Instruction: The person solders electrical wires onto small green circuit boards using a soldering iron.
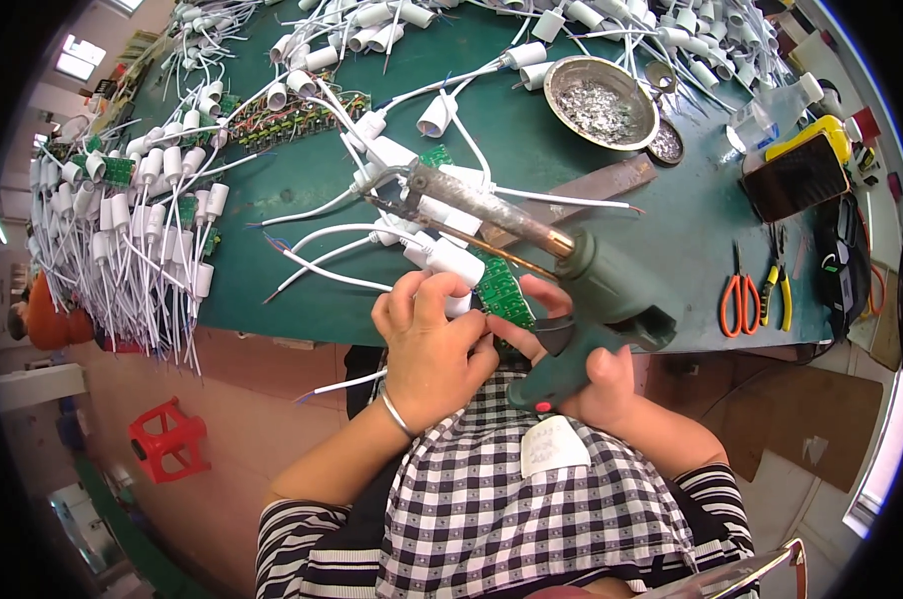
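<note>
My left hand (433, 344) is closed at the near edge of the table, its fingertips over a white lamp holder (455, 264) with a white cable. Thumb and forefinger meet at the side of a green circuit board (503, 290). My right hand (603, 384) grips the handle of a dark green soldering gun (611, 285). Its metal barrel slants up to the left, over the lamp holders, with a thin copper-coloured tube below it. Fingers of the right hand also reach to the board's right side. The gun hides part of the right hand.
Wired lamp holders (152, 215) are heaped at left and far back. A metal bowl of solder scraps (601, 105) and a metal bar (581, 195) lie beyond the gun. At right are orange-handled scissors (740, 299), yellow pliers (776, 285) and a phone (796, 180). A red stool (169, 441) stands left.
</note>
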`<move>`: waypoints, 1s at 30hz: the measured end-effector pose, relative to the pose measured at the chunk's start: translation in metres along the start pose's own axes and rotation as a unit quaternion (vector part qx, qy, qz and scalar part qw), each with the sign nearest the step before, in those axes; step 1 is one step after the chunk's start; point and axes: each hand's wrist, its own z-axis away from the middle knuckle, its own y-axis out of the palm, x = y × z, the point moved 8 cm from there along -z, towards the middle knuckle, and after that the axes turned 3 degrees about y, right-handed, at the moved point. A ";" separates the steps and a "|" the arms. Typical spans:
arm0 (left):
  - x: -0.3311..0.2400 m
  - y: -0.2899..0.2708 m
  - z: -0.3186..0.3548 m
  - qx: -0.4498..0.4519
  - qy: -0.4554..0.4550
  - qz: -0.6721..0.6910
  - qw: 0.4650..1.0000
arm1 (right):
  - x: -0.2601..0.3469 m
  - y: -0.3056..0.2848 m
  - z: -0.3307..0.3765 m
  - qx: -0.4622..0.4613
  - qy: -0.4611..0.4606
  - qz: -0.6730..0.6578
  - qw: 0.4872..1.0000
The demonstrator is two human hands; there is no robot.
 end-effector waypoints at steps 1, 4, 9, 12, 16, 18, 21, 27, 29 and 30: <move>0.001 0.000 0.000 0.000 -0.002 0.000 1.000 | 0.000 0.001 0.000 0.000 0.004 0.010 1.000; 0.002 -0.001 0.002 -0.008 0.000 0.009 1.000 | -0.001 0.001 0.001 -0.003 0.001 0.021 1.000; 0.006 0.000 0.004 -0.005 0.006 0.042 0.999 | -0.002 -0.004 0.003 -0.027 -0.028 0.029 0.999; 0.011 0.000 0.007 -0.011 0.005 0.076 0.997 | -0.002 -0.004 0.003 -0.020 -0.032 0.033 0.999; 0.010 -0.001 0.005 -0.012 0.021 0.082 0.996 | -0.003 -0.004 0.005 -0.015 -0.028 0.037 0.999; 0.006 -0.001 0.005 -0.019 0.039 0.070 0.997 | -0.002 -0.004 0.006 -0.018 -0.026 0.038 0.999; 0.007 0.001 0.005 -0.021 0.040 0.073 0.996 | 0.004 -0.005 0.010 -0.035 -0.026 0.041 0.998; 0.004 0.003 0.006 -0.025 0.056 0.066 0.996 | 0.014 -0.042 0.052 -0.074 0.051 0.219 0.972; 0.002 0.001 0.007 -0.022 0.063 0.051 0.996 | 0.018 -0.047 0.062 -0.071 0.015 0.237 0.969; 0.000 0.001 0.007 -0.020 0.070 0.035 0.997 | 0.024 -0.047 0.067 -0.066 -0.022 0.255 0.965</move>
